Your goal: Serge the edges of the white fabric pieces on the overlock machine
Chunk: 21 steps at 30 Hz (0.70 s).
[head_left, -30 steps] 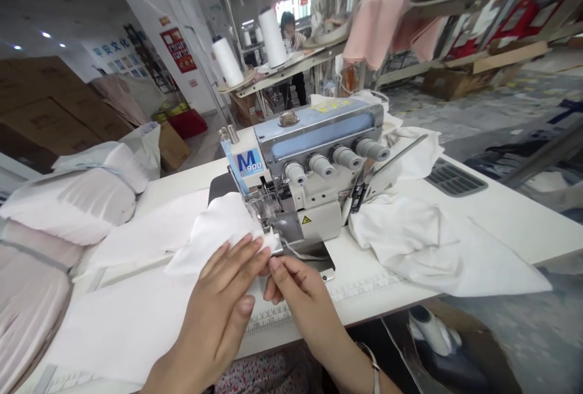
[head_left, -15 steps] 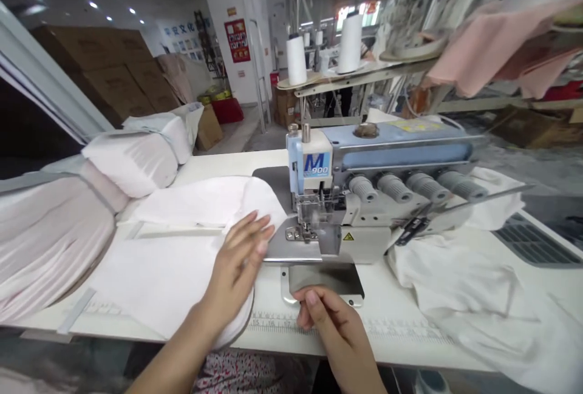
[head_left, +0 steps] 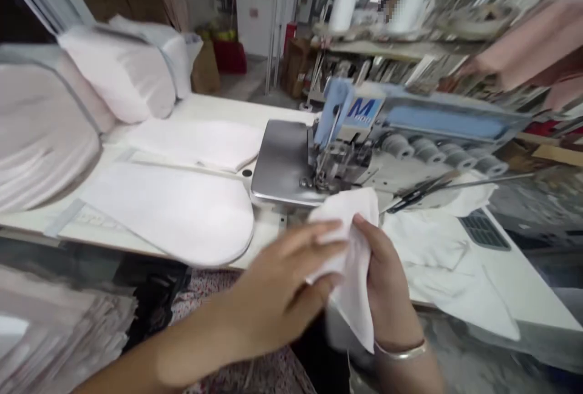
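Observation:
A folded white fabric piece (head_left: pixel 348 263) is held up in front of the sewing machine (head_left: pixel 344 145), its lower corner hanging down. My right hand (head_left: pixel 389 278) is closed on its right side, thumb on top near the upper edge. My left hand (head_left: pixel 291 272), somewhat blurred, lies across the left side with fingers and thumb around the cloth. The metal machine bed (head_left: pixel 282 160) is just beyond the fabric. Left of it on the table lie a rounded white fabric panel (head_left: pixel 182 209) and another white panel (head_left: pixel 200 142) behind it.
Tied stacks of pale fabric (head_left: pixel 118 72) and a larger pile (head_left: pixel 36 133) stand at the left. Crumpled white cloth (head_left: pixel 437 248) lies on the table's right side, below a thread snipper (head_left: pixel 414 193). More pale cloth (head_left: pixel 59 333) sits low at the left.
The view has turned down and right. My left hand has left the panels and moved right to the cloth. A white fabric piece is now between both hands, lifted before the machine.

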Motion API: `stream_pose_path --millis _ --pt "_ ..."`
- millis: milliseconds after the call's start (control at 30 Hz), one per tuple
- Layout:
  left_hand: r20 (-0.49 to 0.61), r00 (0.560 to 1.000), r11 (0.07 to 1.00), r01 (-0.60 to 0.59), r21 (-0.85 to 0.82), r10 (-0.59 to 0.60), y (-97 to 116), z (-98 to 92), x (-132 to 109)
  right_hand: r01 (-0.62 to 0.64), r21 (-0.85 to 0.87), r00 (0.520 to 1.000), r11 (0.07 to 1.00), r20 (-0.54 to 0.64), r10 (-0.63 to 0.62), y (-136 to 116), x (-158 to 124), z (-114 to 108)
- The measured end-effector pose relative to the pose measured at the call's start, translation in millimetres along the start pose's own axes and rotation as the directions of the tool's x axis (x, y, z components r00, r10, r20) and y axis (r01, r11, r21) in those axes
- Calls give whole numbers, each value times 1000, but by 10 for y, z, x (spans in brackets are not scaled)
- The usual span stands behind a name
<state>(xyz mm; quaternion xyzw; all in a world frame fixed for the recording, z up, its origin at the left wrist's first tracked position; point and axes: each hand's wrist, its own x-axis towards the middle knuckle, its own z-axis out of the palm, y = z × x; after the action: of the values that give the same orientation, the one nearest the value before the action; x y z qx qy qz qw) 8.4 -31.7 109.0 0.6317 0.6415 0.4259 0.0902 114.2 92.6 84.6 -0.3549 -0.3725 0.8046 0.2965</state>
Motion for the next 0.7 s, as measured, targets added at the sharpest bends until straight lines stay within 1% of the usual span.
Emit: stream_pose_path --millis 33,67,100,133,167,200,233,267,300,333,367,433,467,500,533,567,600,633,667,700 --pt "-71 997 999 41 6 -40 -47 -50 -58 -21 -53 1000 998 18 22 47 -53 -37" --pt "-126 989 997 81 6 -80 -106 -71 -149 -48 -131 997 990 61 56 134 -119 -83" --pt "-150 982 993 120 -1 -119 -164 -62 -275 -59 -235 988 970 126 90 255 -194 -137" --pt "-131 976 985 170 -21 -171 -212 -24 -434 -51 -360 970 931 202 131 400 -268 -199" --pt "-82 971 975 220 -45 -223 -249 33 -620 -8 -503 938 864 296 180 560 -331 -267" --pt "-43 950 950 306 -62 -309 -278 100 -823 89 -630 904 771 376 204 727 -373 -338" --pt "-18 905 904 424 -58 -426 -306 162 -1033 179 -736 862 653 437 256 891 -384 -409" --pt "-39 868 869 494 -43 -495 -341 210 -1241 259 -799 815 543 482 320 1047 -364 -476" --pt "-65 826 829 559 -30 -559 -393 235 -1438 300 -823 794 483 496 353 1189 -313 -536" --pt "-111 778 784 621 -13 -618 -468 237 -1618 321 -837 777 443 500 382 1316 -235 -588" --pt "-166 726 736 677 1 -668 -571 218 -1776 320 -844 774 430 495 395 1429 -136 -631" --pt "-273 605 624 781 19 -748 -855 149 -2019 285 -860 804 424 455 383 1624 87 -691" --pt "-313 557 580 814 25 -769 -1020 112 -2103 260 -871 829 416 422 366 1713 192 -705" --pt "-339 529 553 833 29 -778 -1179 78 -2160 233 -884 860 406 382 339 1800 280 -709" --pt "-353 518 542 839 33 -780 -1315 50 -2190 210 -892 886 400 346 308 1884 341 -703" --pt "-357 517 543 839 32 -778 -1408 25 -2189 194 -896 906 400 320 277 1964 366 -689" --pt "-355 519 546 837 27 -778 -1444 3 -2156 189 -892 916 411 311 253 2038 353 -668" --pt "-344 525 554 832 16 -779 -1415 -17 -2091 193 -881 918 432 318 239 2106 302 -644" --pt "-295 549 576 817 -6 -782 -1323 -35 -1997 202 -864 911 462 338 234 2165 220 -618" --pt "-215 595 616 787 -39 -774 -1175 -54 -1880 210 -840 900 501 366 237 2214 117 -592"
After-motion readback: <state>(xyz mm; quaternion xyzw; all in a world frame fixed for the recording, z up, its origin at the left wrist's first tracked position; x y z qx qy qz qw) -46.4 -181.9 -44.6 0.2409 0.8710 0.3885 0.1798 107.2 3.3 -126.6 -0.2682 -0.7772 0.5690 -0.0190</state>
